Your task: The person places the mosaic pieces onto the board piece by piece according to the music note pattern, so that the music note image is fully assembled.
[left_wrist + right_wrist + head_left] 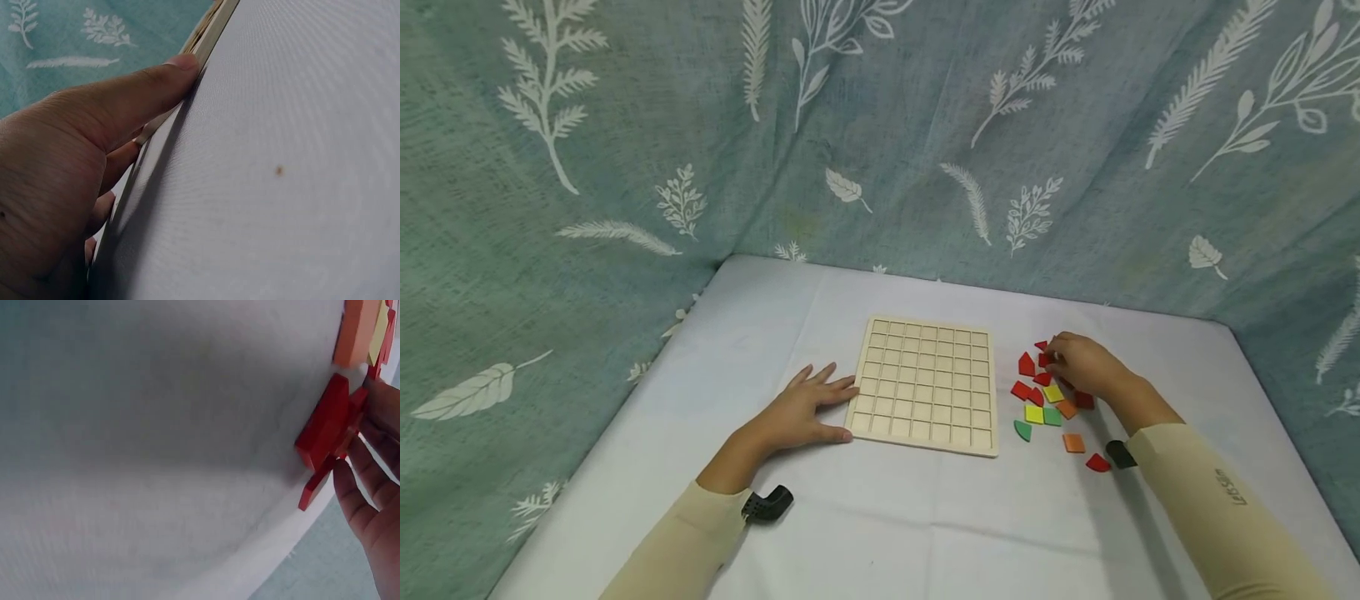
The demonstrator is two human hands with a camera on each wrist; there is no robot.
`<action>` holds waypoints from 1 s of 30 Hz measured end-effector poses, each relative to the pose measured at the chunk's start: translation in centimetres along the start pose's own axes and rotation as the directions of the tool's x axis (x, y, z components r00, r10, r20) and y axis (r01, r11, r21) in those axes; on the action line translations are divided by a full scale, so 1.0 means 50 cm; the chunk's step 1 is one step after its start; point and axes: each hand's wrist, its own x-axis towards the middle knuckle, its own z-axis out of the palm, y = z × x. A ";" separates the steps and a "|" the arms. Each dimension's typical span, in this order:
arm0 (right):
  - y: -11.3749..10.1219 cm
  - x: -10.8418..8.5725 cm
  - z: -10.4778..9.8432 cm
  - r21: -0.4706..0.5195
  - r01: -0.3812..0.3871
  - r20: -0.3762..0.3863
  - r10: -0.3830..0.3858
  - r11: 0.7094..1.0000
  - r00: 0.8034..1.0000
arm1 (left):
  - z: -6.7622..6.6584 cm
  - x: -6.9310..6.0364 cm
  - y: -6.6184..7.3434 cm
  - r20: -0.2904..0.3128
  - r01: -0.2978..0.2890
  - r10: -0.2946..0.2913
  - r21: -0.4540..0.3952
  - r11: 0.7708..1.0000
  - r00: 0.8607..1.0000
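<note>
A square pale wooden board (925, 385) with a grid of shallow cells lies flat. My left hand (799, 412) rests beside its left side, fingers spread, fingertips and thumb touching the edge. In the left wrist view the thumb (150, 87) presses along the board's side. To the right of the board, my right hand (1092, 365) reaches down among small red pieces (1027, 364), fingers bent. The right wrist view has its fingertips touching or close to a red piece (325, 422); whether they pinch one is hidden.
Loose flat pieces lie right of the board: yellow (1034, 414), green (1022, 430), orange (1073, 443) and a red one (1098, 462) nearer the front. A white cloth (880, 517) covers the table. Patterned green fabric (887, 150) hangs behind and at the sides.
</note>
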 end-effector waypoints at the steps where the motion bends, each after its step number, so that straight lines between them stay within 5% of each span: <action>1: -0.001 0.001 -0.002 0.007 -0.007 0.000 0.007 1.000 1.000 | 0.000 0.001 -0.001 0.000 -0.001 0.001 0.006 1.000 1.000; 30: -0.022 -0.003 -0.008 0.081 -0.038 -0.057 0.042 0.996 0.997 | 0.001 -0.001 0.003 -0.012 0.025 -0.025 -0.007 1.000 1.000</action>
